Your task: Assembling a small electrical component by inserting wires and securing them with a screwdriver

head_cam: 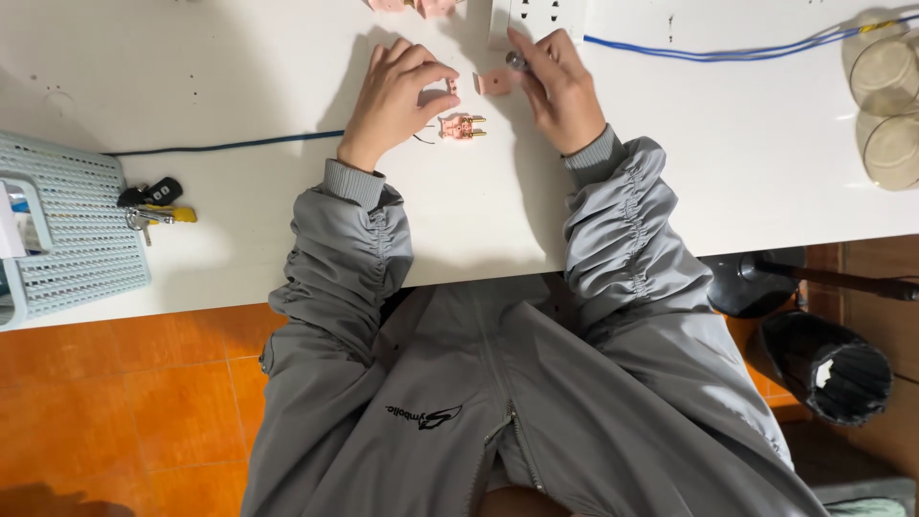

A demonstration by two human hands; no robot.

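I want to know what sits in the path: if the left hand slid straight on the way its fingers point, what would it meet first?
Probably the small pink plastic cover piece, lying just beyond the left hand fingertips on the white table; depth is hard to judge.

Single view only, from a camera worn on the head, looking almost straight down over the wearer's own chest and lap. Top of frame facing away from the body, across a white table [670, 191]; bottom of frame filled by a grey jacket [498, 402] seen from above. Close enough for both forearms to span the middle, with the left hand [392, 101] and right hand [560, 91] near the upper edge. Orange tiled floor [144, 402] visible below the table edge at lower left, a black bin [833, 369] at lower right. No second view, so nothing shared between views
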